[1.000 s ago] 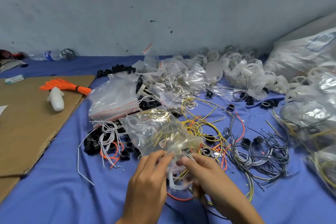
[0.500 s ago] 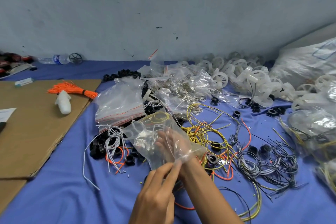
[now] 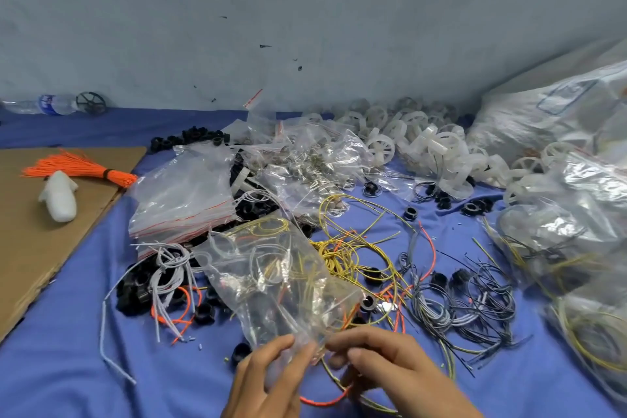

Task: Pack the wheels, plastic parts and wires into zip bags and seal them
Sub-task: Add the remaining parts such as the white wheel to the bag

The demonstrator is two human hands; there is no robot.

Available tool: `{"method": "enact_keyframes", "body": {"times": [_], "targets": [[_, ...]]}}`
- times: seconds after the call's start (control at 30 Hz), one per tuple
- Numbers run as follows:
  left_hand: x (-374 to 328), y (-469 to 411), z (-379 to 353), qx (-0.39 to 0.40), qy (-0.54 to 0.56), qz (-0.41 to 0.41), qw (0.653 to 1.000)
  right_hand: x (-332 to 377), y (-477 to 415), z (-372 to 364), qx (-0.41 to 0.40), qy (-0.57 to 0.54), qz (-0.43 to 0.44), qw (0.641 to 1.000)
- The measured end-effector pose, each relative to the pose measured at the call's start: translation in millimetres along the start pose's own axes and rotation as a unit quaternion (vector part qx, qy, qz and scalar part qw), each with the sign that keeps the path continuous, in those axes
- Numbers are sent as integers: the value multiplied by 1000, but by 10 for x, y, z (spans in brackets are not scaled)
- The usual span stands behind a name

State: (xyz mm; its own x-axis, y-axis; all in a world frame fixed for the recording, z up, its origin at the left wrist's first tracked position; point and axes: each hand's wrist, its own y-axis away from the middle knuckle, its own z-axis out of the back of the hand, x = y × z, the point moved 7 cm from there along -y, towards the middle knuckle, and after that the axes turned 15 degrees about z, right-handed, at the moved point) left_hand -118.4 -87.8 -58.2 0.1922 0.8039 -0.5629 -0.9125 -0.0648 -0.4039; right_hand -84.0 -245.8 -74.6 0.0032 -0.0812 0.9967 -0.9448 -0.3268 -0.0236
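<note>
A clear zip bag (image 3: 271,278) holding coiled yellow and white wires is held up over the blue cloth (image 3: 68,349). My left hand (image 3: 268,380) and my right hand (image 3: 390,366) pinch its near opening edge from either side. Loose yellow wires (image 3: 359,248), grey-black wires (image 3: 464,302) and white wires (image 3: 169,271) lie around it. Black plastic rings (image 3: 135,292) sit left of the bag. White wheels (image 3: 427,146) are heaped at the back.
A stack of unused zip bags (image 3: 183,200) lies behind the held bag. Filled bags (image 3: 576,231) pile up on the right. A cardboard sheet (image 3: 51,231) on the left carries an orange wire bundle (image 3: 78,170) and a white piece (image 3: 61,197). The wall is close behind.
My right hand, which reached inside the bag half a second ago, has come out and now pinches the bag's mouth beside my left hand. The view shifted slightly.
</note>
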Motion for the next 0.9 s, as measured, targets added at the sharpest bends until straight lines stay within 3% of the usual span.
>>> {"method": "enact_keyframes", "body": {"times": [0.07, 0.13, 0.27, 0.47, 0.63, 0.8, 0.9], "targets": [[1, -11, -3, -3, 3, 7, 1000, 152, 13, 349, 6, 103, 16, 995], [2, -43, -28, 1, 7, 6, 1000, 306, -131, 790, -53, 223, 56, 972], [46, -50, -39, -16, -10, -7, 1000, 491, -791, 1506, -148, 504, 100, 845], [70, 34, -14, -71, 15, 40, 997, 32, -1586, 2109, -59, 694, -67, 715], [67, 28, -41, -66, -2, 36, 997, -65, -1596, 2330, -60, 735, -81, 670], [66, 30, -70, -62, -11, 18, 998, -186, -1570, 2428, 25, 719, -137, 681], [60, 29, -59, -48, 1, 24, 999, -16, -1586, 2370, -17, 720, -97, 687]]}}
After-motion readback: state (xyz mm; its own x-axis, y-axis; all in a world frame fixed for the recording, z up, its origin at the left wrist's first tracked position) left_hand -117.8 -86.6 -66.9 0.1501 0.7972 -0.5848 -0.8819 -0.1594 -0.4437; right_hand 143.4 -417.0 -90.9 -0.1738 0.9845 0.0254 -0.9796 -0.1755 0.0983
